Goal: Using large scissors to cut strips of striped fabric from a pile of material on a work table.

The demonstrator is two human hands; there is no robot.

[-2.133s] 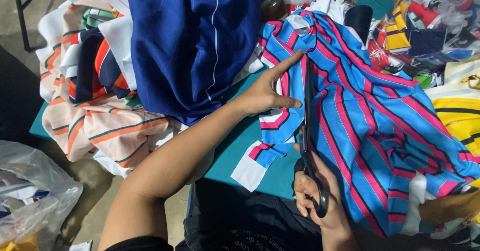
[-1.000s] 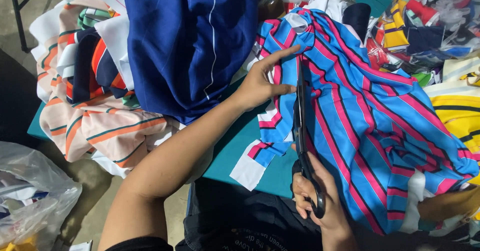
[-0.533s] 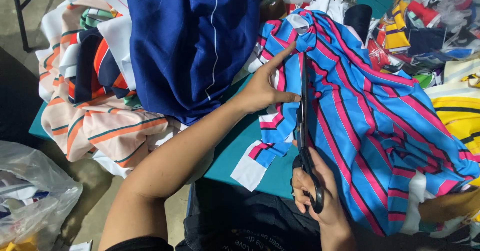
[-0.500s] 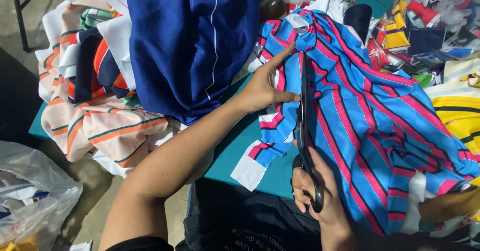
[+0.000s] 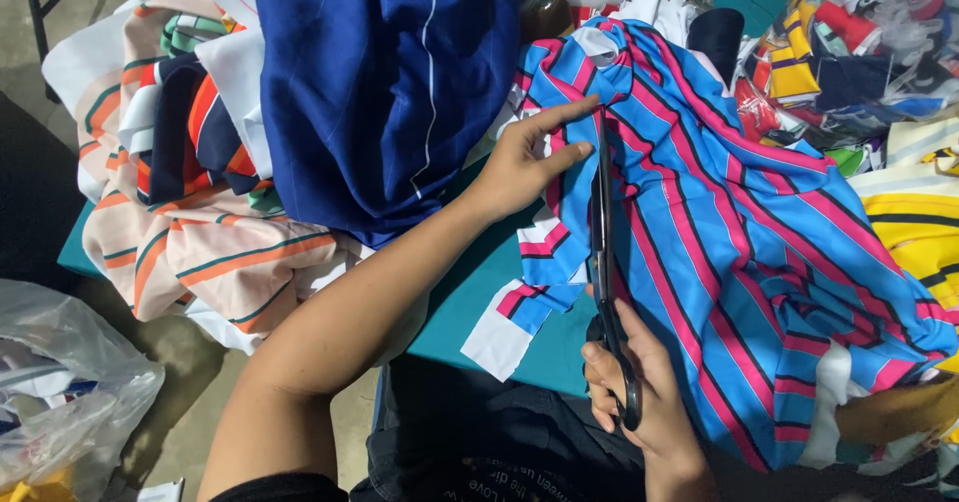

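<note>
Teal table [image 5: 470, 302] under heaped fabrics, my left hand [image 5: 524, 157] flat, fingers extended on striped blue-pink cloth [image 5: 719, 232] at frame centre, right hand [image 5: 639, 392] gripping black scissors [image 5: 604, 252], blades along the cloth, navy garment [image 5: 390, 82] upper left.

left hand [image 5: 524, 162] flat on striped cloth [image 5: 719, 242] | right hand [image 5: 639, 392] grips scissors [image 5: 602, 232], blades in cloth

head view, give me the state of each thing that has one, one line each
scissors: blades shut, lying along the striped fabric
blue and pink striped fabric: spread flat, partly cut into a strip at its left edge
right hand: gripping the scissor handles
left hand: pressed flat on the fabric strip
navy fabric: heaped, uncut
clear plastic bag: crumpled, partly filled
</note>
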